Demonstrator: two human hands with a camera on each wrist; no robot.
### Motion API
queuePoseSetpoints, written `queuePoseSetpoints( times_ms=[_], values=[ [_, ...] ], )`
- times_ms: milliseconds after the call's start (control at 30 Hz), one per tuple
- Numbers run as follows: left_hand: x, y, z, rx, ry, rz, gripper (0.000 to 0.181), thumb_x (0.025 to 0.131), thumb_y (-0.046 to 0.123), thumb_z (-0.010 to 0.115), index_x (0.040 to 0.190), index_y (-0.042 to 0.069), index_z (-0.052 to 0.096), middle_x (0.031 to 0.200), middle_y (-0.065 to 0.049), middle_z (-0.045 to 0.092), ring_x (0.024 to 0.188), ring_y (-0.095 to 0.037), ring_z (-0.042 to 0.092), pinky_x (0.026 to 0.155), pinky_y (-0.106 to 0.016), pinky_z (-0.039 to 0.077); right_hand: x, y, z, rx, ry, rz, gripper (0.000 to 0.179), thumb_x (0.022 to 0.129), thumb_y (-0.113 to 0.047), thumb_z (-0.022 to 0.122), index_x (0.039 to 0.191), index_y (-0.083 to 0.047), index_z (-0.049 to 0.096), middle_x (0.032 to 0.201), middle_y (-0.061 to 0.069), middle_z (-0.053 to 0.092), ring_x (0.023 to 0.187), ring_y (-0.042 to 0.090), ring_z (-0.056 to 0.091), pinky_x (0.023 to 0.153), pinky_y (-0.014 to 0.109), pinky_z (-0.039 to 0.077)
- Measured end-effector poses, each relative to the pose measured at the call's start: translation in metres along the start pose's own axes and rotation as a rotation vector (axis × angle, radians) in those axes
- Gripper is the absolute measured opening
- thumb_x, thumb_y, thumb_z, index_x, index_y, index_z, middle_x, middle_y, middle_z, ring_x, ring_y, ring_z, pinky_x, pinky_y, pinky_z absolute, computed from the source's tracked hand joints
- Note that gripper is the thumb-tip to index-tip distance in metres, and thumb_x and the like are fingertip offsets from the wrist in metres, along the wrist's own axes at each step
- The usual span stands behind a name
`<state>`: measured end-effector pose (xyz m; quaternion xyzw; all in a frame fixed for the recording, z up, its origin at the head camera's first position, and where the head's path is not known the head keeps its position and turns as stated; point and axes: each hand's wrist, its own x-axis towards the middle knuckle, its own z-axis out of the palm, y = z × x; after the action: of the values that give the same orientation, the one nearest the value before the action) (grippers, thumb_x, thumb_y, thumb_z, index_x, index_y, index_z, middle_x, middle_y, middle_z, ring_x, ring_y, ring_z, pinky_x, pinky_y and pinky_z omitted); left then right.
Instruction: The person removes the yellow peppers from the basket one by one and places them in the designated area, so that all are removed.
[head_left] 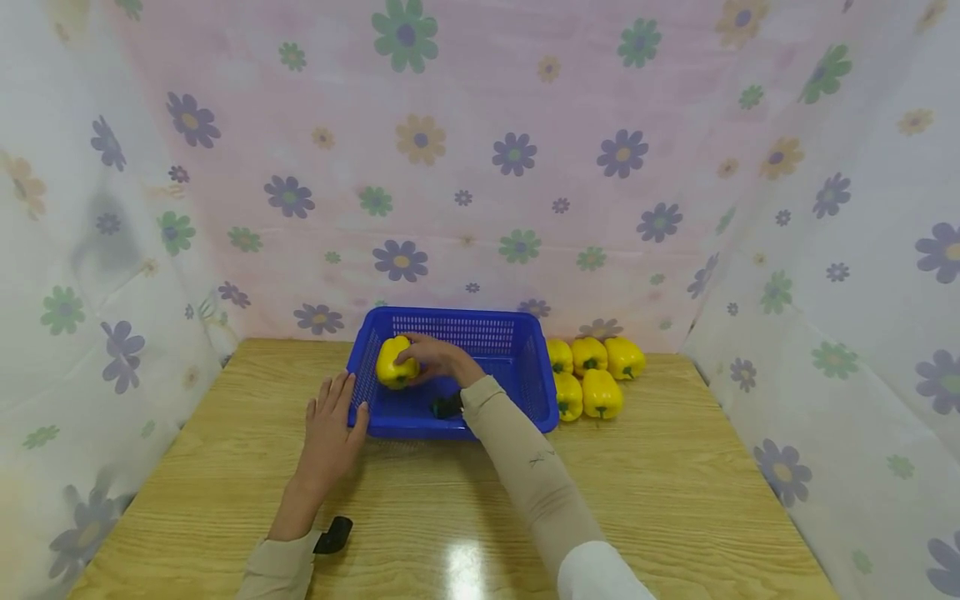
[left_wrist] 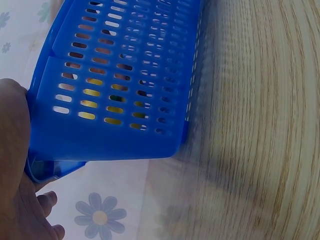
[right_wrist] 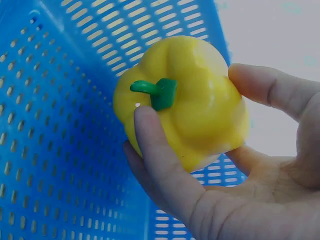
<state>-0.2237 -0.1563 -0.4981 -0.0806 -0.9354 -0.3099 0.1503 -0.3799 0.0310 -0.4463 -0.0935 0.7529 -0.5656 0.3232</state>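
Note:
In the head view my right hand (head_left: pixel 438 357) reaches into the blue plastic basket (head_left: pixel 543 367) and holds a yellow bell pepper (head_left: pixel 395 364) near its left end. The right wrist view shows the thumb on one side of the pepper (right_wrist: pixel 200 95) and fingers curled round the other, one fingertip beside the green stem (right_wrist: pixel 162 94). My left hand (head_left: pixel 330 429) rests at the basket's front left corner, its fingers extended along the left side and the thumb at the rim. The left wrist view has this hand (left_wrist: pixel 15 165) against the basket's rim, partly cut off by the frame edge.
Several yellow bell peppers (head_left: pixel 602 394) stand in two rows close against the basket's right side. The basket sits near the back of the wooden table (head_left: pixel 420 517). Flower-patterned cloth (head_left: pixel 465 233) hangs behind the table and along both sides.

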Motion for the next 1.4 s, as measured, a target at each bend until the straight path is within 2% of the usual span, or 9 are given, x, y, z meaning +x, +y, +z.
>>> queuePoseSetpoints(
  times_ms=[133, 333, 567, 800, 1167, 1400],
  values=[
    [0.000, 0.000, 0.001, 0.001, -0.001, 0.002, 0.061, 0.108, 0.028, 0.044, 0.157, -0.005, 0.030, 0.164, -0.025, 0.027, 0.153, -0.049, 0.013, 0.116, -0.075, 0.010, -0.009, -0.002, -0.006, -0.009, 0.003, -0.040, 0.071, 0.096, -0.013, 0.066, 0.158, -0.012, 0.034, 0.141, 0.017, 0.049, 0.118, 0.033, 0.055, 0.094, 0.049, 0.057],
    [0.000, -0.001, 0.001, -0.006, 0.003, 0.003, 0.061, 0.109, 0.029, 0.043, 0.158, -0.005, 0.029, 0.165, -0.025, 0.026, 0.153, -0.049, 0.012, 0.116, -0.075, 0.010, -0.024, -0.008, -0.013, 0.039, 0.044, -0.067, 0.078, 0.096, -0.012, 0.067, 0.162, -0.017, 0.026, 0.150, 0.018, 0.043, 0.124, 0.036, 0.056, 0.095, 0.048, 0.057],
    [-0.001, 0.000, 0.000, -0.009, 0.004, 0.003, 0.061, 0.109, 0.030, 0.042, 0.157, -0.006, 0.030, 0.164, -0.026, 0.027, 0.153, -0.050, 0.014, 0.116, -0.075, 0.010, -0.039, -0.013, -0.018, 0.101, 0.008, -0.105, 0.075, 0.095, -0.006, 0.063, 0.161, -0.020, 0.029, 0.148, 0.020, 0.044, 0.118, 0.038, 0.060, 0.094, 0.047, 0.058],
    [-0.001, 0.000, -0.001, -0.018, -0.009, -0.002, 0.061, 0.108, 0.028, 0.044, 0.158, -0.005, 0.029, 0.165, -0.025, 0.025, 0.153, -0.050, 0.012, 0.116, -0.075, 0.008, -0.053, -0.015, -0.021, 0.159, 0.004, -0.161, 0.076, 0.096, 0.000, 0.062, 0.161, -0.023, 0.031, 0.148, 0.024, 0.044, 0.116, 0.037, 0.062, 0.100, 0.054, 0.053],
    [0.000, 0.000, -0.001, -0.028, 0.005, 0.006, 0.061, 0.107, 0.025, 0.047, 0.157, -0.005, 0.030, 0.163, -0.027, 0.027, 0.153, -0.051, 0.013, 0.115, -0.076, 0.009, -0.079, -0.010, -0.020, 0.210, -0.025, -0.261, 0.056, 0.106, -0.014, 0.055, 0.158, -0.020, 0.036, 0.147, 0.023, 0.045, 0.126, 0.045, 0.058, 0.100, 0.057, 0.052],
    [-0.001, 0.000, -0.001, -0.033, 0.009, 0.009, 0.061, 0.107, 0.024, 0.047, 0.157, -0.006, 0.030, 0.163, -0.027, 0.028, 0.153, -0.051, 0.013, 0.115, -0.076, 0.009, -0.099, 0.000, -0.019, 0.234, -0.011, -0.327, 0.056, 0.106, -0.012, 0.053, 0.159, -0.018, 0.035, 0.148, 0.025, 0.044, 0.128, 0.043, 0.055, 0.095, 0.057, 0.054]
  ],
)
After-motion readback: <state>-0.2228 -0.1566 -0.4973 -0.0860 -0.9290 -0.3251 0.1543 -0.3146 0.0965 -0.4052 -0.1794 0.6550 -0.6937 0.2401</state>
